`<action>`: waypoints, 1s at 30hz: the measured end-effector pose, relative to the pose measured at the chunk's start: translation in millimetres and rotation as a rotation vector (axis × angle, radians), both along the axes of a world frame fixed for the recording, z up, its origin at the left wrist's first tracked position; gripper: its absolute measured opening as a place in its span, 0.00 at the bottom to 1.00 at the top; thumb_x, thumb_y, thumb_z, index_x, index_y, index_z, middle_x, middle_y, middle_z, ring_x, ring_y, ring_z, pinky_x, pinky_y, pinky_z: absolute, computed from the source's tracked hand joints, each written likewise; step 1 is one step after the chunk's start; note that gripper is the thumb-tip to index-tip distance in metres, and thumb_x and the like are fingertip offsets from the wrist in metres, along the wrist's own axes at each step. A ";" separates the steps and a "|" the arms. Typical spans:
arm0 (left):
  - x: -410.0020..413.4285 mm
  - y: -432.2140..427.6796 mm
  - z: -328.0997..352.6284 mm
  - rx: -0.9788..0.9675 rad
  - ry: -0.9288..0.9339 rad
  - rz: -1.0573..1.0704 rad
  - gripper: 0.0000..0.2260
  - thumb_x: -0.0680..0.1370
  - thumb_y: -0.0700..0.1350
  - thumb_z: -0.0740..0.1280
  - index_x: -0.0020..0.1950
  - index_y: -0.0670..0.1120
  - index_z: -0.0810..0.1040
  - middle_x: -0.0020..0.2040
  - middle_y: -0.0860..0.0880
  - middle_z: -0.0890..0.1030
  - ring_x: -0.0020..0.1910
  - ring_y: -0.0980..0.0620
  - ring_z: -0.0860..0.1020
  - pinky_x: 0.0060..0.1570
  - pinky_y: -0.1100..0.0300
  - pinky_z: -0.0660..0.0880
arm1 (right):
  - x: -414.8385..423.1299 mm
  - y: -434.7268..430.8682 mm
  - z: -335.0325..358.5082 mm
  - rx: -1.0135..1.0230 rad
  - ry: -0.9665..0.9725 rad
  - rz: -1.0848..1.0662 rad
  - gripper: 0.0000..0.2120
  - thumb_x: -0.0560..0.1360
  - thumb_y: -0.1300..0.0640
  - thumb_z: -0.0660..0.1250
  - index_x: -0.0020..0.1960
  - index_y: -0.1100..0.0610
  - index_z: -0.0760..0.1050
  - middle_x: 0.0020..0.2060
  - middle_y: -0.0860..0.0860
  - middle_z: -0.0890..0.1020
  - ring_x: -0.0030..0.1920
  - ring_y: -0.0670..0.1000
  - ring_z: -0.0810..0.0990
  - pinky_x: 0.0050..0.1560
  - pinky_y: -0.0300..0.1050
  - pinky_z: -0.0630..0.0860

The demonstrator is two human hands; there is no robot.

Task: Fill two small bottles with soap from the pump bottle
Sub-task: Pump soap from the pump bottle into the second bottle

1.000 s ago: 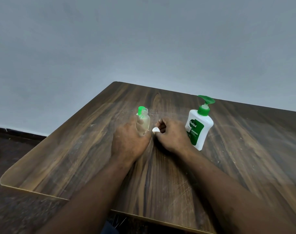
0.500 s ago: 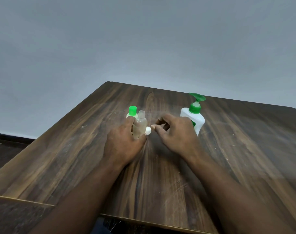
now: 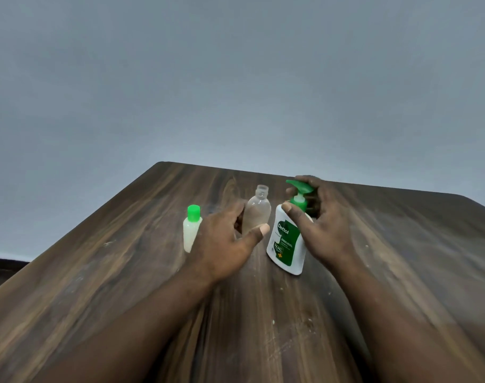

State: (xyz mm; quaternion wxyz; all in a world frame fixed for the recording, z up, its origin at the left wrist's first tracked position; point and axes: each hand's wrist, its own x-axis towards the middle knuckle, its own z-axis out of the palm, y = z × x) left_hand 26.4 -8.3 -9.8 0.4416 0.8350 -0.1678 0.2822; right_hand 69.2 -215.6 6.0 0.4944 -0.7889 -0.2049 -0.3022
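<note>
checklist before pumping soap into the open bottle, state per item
1. Clear bottle uncapped: ok, its mouth is open.
2. Clear bottle steadied: ok, the left hand grips it and it is upright.
3. Right hand on the pump bottle: ok, the thumb is on its front and the fingers reach round behind the green pump head.
4. Nozzle over the mouth: not ok, it points toward the mouth but sits beside it.
5. Green-capped bottle out of the way: ok, it stands capped beyond the left hand.
6. Clear bottle's cap located: cannot tell, it is not in view.
</note>
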 end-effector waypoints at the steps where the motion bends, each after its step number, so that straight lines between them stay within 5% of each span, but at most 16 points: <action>1: 7.4 -3.6 2.2 -0.008 0.008 -0.021 0.09 0.75 0.58 0.72 0.48 0.55 0.76 0.38 0.57 0.79 0.38 0.58 0.77 0.37 0.63 0.72 | 3.5 -1.1 -3.6 0.050 0.014 0.033 0.22 0.79 0.60 0.74 0.70 0.49 0.75 0.56 0.45 0.86 0.57 0.48 0.85 0.60 0.60 0.81; 6: 31.9 -15.9 -0.7 -0.014 0.090 -0.132 0.13 0.72 0.61 0.71 0.49 0.54 0.79 0.37 0.54 0.80 0.36 0.52 0.79 0.38 0.48 0.79 | 9.0 -10.5 -7.4 0.165 0.033 0.131 0.24 0.81 0.65 0.67 0.74 0.49 0.71 0.61 0.50 0.84 0.63 0.55 0.83 0.64 0.65 0.79; 9: 34.6 -23.6 -9.6 -0.027 0.111 -0.208 0.10 0.75 0.58 0.72 0.54 0.57 0.80 0.40 0.57 0.83 0.38 0.55 0.81 0.38 0.53 0.79 | 6.3 -13.6 -8.8 0.151 0.064 0.174 0.26 0.80 0.63 0.67 0.74 0.47 0.70 0.63 0.49 0.83 0.66 0.54 0.82 0.66 0.64 0.78; 13: 29.6 -30.0 -18.5 -0.011 0.126 -0.229 0.12 0.78 0.54 0.73 0.61 0.56 0.81 0.41 0.58 0.84 0.38 0.59 0.80 0.39 0.64 0.74 | 4.7 -12.5 -7.9 -0.004 -0.006 0.055 0.33 0.75 0.65 0.75 0.74 0.46 0.70 0.67 0.42 0.78 0.66 0.46 0.80 0.64 0.50 0.80; 16: 27.3 -22.5 -17.1 -0.015 0.107 -0.197 0.11 0.79 0.53 0.73 0.61 0.56 0.82 0.39 0.63 0.82 0.36 0.61 0.79 0.37 0.70 0.70 | 6.7 -12.6 -7.9 0.022 -0.009 0.102 0.31 0.75 0.63 0.75 0.75 0.47 0.71 0.68 0.43 0.79 0.65 0.48 0.81 0.64 0.54 0.80; 21: 29.9 -5.9 -13.4 -0.201 0.163 -0.261 0.16 0.77 0.56 0.72 0.63 0.55 0.79 0.49 0.57 0.86 0.44 0.54 0.83 0.44 0.50 0.81 | 7.3 -14.6 -8.2 0.051 0.062 0.171 0.33 0.75 0.63 0.70 0.76 0.43 0.71 0.66 0.47 0.81 0.66 0.54 0.80 0.65 0.62 0.80; 26: 24.5 -12.7 -9.4 -0.248 0.204 -0.395 0.13 0.79 0.49 0.73 0.63 0.52 0.78 0.50 0.52 0.87 0.46 0.53 0.85 0.44 0.57 0.79 | 5.7 -14.0 -9.2 0.048 0.040 0.172 0.32 0.75 0.63 0.69 0.76 0.44 0.70 0.66 0.47 0.80 0.65 0.54 0.80 0.64 0.63 0.80; 30: 25.1 -14.4 -9.7 -0.265 0.192 -0.381 0.13 0.80 0.53 0.71 0.64 0.56 0.80 0.50 0.52 0.86 0.46 0.51 0.84 0.41 0.60 0.78 | 5.5 -13.5 -9.3 -0.001 -0.019 0.150 0.32 0.73 0.64 0.71 0.75 0.47 0.71 0.64 0.46 0.80 0.63 0.53 0.82 0.62 0.60 0.81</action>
